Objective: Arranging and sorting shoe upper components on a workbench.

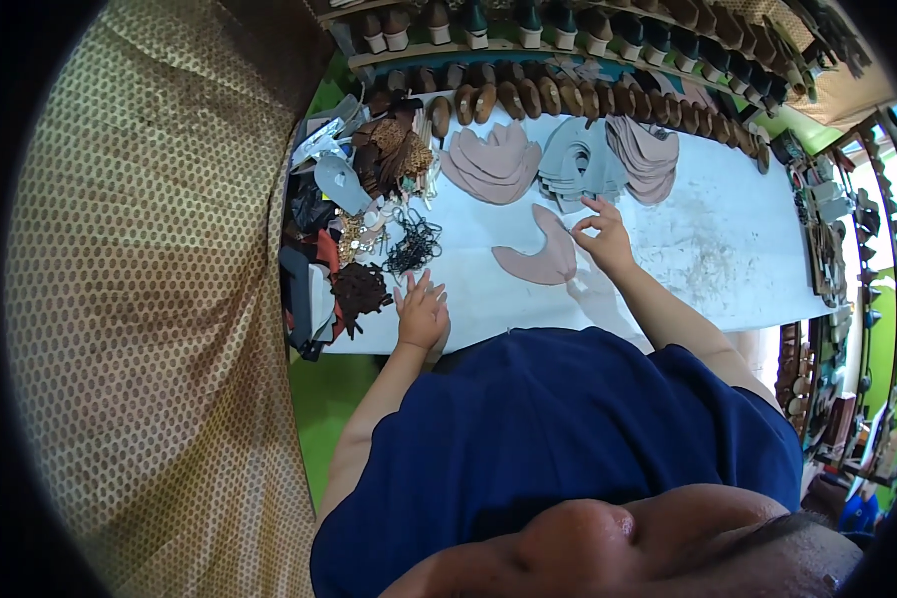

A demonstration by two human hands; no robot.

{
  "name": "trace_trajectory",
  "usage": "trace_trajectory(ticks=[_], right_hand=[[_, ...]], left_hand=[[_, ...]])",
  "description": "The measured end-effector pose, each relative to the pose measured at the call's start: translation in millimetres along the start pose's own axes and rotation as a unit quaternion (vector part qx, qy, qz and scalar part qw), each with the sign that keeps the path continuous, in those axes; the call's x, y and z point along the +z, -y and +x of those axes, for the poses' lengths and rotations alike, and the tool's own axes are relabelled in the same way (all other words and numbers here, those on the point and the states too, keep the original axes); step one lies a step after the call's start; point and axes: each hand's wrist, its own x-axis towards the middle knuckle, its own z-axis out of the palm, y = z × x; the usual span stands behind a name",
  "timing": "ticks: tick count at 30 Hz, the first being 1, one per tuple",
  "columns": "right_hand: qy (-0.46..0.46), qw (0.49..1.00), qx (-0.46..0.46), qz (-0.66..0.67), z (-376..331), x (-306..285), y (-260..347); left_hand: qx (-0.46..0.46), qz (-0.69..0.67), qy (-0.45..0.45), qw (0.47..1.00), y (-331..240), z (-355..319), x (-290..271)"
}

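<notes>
A curved, crescent-shaped pinkish-beige cut piece (540,261) lies flat on the white table, with a small notch at its right end. Just beside that piece's right side is my right hand (606,242), its thumb and forefinger brought together and the other fingers raised. Whatever is between the fingertips is too small to make out. My left hand (424,315) hovers near the table's front edge, fingers stretched out and holding nothing. Closest to it are a tangle of thin black cords (413,242) and a heap of dark brown strips (360,290).
Behind lie a fanned pink stack (491,164), a grey-blue stack (580,164) and another pink stack (644,159) of cut pieces. Brown shoe-shaped forms (528,97) line the table's back under shelved heeled shoes (476,25). Mixed scraps (389,149) crowd the left end; a patterned curtain (169,299) hangs beside it.
</notes>
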Motion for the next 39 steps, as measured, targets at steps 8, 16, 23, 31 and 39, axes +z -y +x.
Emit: trace_trajectory(ticks=[8, 16, 23, 31, 39], right_hand=[[0.069, 0.995, -0.055, -0.039, 8, 68, -28], [0.107, 0.981, -0.143, -0.076, 29, 128, -1], [0.156, 0.975, -0.126, -0.091, 33, 136, 2], [0.179, 0.974, -0.103, -0.094, 32, 134, 10], [0.177, 0.972, -0.105, -0.116, 33, 130, 12]], left_hand=[[0.092, 0.023, 0.119, 0.988, -63, 66, 46], [0.086, 0.068, 0.139, 0.984, -71, 72, 48], [0.077, 0.057, 0.149, 0.984, -71, 73, 44], [0.072, 0.041, 0.133, 0.988, -73, 76, 42], [0.046, 0.084, 0.138, 0.986, -76, 80, 45]])
